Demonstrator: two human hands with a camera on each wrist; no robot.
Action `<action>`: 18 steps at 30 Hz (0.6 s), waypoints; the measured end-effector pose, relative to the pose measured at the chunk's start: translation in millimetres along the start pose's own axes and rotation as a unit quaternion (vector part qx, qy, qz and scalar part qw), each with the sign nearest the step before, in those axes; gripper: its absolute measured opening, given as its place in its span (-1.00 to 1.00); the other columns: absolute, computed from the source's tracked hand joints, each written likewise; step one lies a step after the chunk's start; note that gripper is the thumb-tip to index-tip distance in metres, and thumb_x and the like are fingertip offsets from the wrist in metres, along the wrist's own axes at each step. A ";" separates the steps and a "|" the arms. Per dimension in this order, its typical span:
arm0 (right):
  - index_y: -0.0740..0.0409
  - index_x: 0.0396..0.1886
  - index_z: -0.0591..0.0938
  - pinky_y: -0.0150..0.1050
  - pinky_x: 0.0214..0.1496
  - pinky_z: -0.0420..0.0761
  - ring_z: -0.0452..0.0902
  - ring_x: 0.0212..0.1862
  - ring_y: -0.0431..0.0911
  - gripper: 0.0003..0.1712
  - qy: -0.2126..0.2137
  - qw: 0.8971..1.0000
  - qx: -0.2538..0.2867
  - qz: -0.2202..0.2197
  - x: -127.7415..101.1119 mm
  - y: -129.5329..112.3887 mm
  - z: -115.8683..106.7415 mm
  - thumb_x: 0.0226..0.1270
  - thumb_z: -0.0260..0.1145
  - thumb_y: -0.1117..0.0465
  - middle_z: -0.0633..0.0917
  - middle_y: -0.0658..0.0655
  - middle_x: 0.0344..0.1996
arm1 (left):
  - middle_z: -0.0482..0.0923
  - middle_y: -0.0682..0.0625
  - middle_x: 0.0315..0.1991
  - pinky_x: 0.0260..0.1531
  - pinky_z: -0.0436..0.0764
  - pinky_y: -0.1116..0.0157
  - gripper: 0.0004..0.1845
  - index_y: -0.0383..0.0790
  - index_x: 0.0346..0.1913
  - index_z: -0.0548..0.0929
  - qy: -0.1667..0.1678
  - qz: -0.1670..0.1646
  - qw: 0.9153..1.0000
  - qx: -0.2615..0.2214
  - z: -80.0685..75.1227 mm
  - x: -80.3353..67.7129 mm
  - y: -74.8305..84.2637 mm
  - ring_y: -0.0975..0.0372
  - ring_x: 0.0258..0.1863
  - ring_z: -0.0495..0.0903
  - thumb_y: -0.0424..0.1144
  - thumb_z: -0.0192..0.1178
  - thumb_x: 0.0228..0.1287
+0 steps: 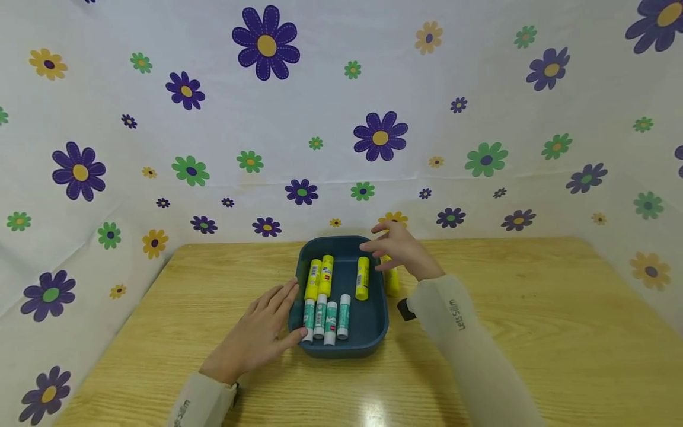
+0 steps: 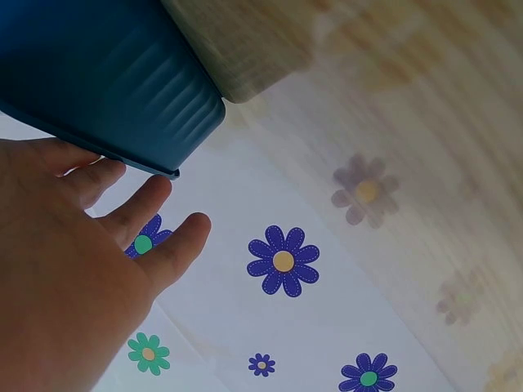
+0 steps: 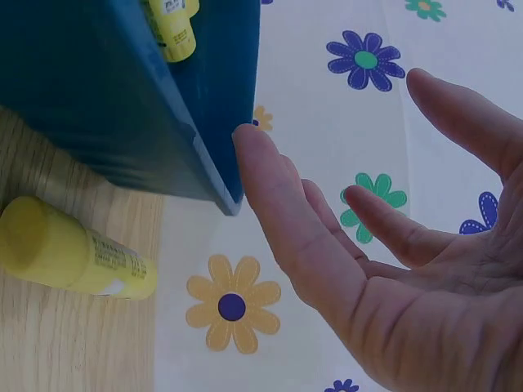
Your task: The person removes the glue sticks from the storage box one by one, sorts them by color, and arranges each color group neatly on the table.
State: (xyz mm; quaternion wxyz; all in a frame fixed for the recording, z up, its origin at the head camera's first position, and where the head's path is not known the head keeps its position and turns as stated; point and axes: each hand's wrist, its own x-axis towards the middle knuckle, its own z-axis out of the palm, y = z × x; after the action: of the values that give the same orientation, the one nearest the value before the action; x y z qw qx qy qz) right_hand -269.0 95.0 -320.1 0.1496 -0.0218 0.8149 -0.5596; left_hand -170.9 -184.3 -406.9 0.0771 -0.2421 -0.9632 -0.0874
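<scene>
A dark blue tray (image 1: pixel 368 338) sits mid-table and holds three yellow glue sticks (image 1: pixel 362 277) and several white-and-teal ones (image 1: pixel 331 322). My left hand (image 1: pixel 261 333) rests flat against the tray's left rim with straight fingers; the left wrist view shows the ribbed tray wall (image 2: pixel 122 73) just above the fingers (image 2: pixel 155 249). My right hand (image 1: pixel 397 248) hovers open over the tray's far right corner, holding nothing. Another yellow glue stick (image 1: pixel 392 283) lies on the table just right of the tray, seen as a yellow glue stick (image 3: pixel 73 255) beside the tray wall (image 3: pixel 114 122).
The wooden table (image 1: pixel 533 308) is hemmed in by a flower-printed cloth backdrop (image 1: pixel 341 118) at the back and both sides. A small black object (image 1: pixel 405 309) lies by my right sleeve.
</scene>
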 end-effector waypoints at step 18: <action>0.27 0.23 0.23 -0.04 -0.19 0.60 0.43 0.06 0.22 -0.28 -0.024 0.999 0.020 -0.011 -1.6 -0.2 10.1 0.16 0.33 0.16 0.48 0.30 0.01 | -0.12 0.03 0.43 0.23 0.09 -0.05 -0.14 -0.18 0.42 0.01 -0.005 0.002 1.000 0.001 -0.2 0.7 0.7 0.03 0.34 0.02 0.31 -0.13 0.22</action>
State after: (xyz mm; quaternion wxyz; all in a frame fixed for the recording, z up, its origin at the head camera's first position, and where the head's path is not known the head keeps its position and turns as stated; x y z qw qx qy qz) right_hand -264.8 86.1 -322.9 0.1629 -0.0413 0.7993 -0.5770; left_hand -171.2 -183.5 -406.4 0.0727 -0.2447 -0.9631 -0.0854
